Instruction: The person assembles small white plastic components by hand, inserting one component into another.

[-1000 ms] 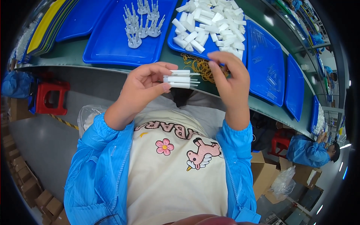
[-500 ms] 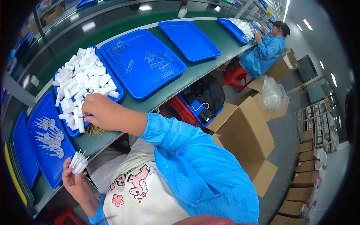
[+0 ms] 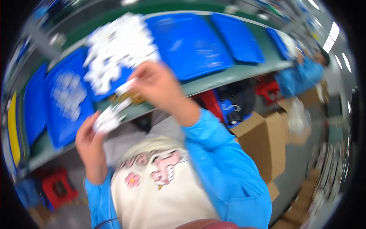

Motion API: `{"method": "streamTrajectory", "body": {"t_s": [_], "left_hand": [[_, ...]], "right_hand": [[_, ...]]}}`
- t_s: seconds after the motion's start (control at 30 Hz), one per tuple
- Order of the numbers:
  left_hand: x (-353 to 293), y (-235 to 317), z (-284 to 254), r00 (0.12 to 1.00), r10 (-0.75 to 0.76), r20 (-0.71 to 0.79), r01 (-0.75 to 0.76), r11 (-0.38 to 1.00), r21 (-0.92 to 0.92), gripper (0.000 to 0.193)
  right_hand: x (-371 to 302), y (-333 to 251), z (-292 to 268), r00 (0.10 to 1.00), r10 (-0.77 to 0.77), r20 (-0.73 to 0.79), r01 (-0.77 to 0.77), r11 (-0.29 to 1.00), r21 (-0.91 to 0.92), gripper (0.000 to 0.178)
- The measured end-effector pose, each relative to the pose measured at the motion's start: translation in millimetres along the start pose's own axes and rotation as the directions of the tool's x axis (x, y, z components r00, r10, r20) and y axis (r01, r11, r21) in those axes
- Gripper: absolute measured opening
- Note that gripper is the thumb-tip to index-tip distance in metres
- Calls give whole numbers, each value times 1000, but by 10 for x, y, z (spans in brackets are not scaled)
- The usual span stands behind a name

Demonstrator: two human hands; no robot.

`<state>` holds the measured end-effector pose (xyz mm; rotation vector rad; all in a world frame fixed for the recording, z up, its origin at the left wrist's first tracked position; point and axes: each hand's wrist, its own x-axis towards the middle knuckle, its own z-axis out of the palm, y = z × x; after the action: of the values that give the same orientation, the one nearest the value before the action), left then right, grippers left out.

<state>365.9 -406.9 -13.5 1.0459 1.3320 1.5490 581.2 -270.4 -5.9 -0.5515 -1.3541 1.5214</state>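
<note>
My left hand (image 3: 90, 147) is closed around a bunch of white plastic parts with thin prongs (image 3: 108, 121), blurred by motion. Just above it, my right hand (image 3: 158, 88) pinches a short white plastic tube (image 3: 126, 87) between thumb and fingers. The tube's lower end is close to the prongs; whether they touch I cannot tell. Behind my right hand, a heap of similar white tubes (image 3: 118, 44) fills a blue tray. To the left, white pronged parts (image 3: 69, 95) lie in another blue tray (image 3: 59, 131).
Right of the heap, a blue tray (image 3: 190, 45) holds blurred clear pieces; another blue tray (image 3: 238, 40) lies beyond. Yellowish bands (image 3: 137, 97) lie at the green table's edge. A cardboard box (image 3: 259, 147) is on my right, a red stool (image 3: 59, 189) at lower left. A co-worker (image 3: 301, 74) sits far right.
My right hand has come away from the heap with a white tube and moved toward the left hand. My left hand has risen. The whole view has shifted and blurred.
</note>
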Motion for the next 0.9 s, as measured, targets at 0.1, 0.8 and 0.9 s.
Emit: {"method": "streamTrajectory", "body": {"t_s": [0.1,0.8,0.9], "left_hand": [[115,83,146,995,-5,98,21,986,-163,42],[4,71,137,977,8,213,31,983,-179,37],[11,63,113,981,42,188,-5,982,-189,37]], "right_hand": [[-126,-170,-74,997,-58,-56,60,998,36,16],[-390,-60,352,996,-22,87,45,960,-276,19],[-252,-167,330,958,-88,274,198,891,-408,18]]}}
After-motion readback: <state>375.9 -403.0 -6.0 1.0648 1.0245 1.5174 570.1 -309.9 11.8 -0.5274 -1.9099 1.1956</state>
